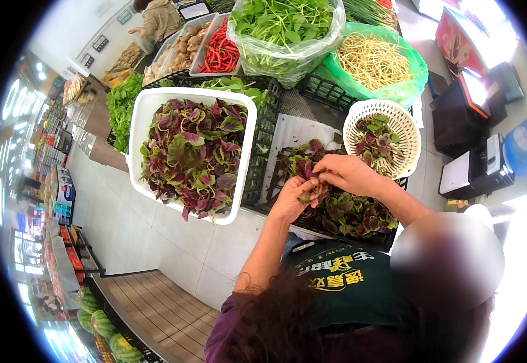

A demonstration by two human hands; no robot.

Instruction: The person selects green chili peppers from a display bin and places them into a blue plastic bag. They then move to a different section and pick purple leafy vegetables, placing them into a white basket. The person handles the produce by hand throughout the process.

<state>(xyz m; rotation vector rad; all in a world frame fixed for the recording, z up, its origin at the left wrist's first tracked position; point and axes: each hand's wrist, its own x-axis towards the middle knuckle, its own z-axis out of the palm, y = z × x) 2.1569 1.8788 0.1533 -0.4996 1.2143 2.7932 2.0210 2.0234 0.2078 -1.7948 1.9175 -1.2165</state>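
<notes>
My left hand (293, 197) holds a small bunch of red amaranth (309, 196), stems and leaves, above a black plastic crate. My right hand (347, 173) meets it, its fingertips pinching the same bunch. Loose red-and-green amaranth (358, 215) lies in the crate under and around both hands. Just beyond my right hand, a cream plastic colander (411, 152) has a small heap of amaranth sprigs (377, 138) in it. Left of my hands stands a white plastic tub (250, 149) heaped with amaranth (195, 154), some leaves hanging over its near rim.
Behind are a plastic bag of leafy greens (286, 25), a green bag (420, 77) of pale, thin bean-like strands, red chillies (221, 50) and ginger-like roots (188, 45). A person (156, 20) stands at the far left. Watermelons (102, 322) lie lower left; black equipment (458, 118) stands right.
</notes>
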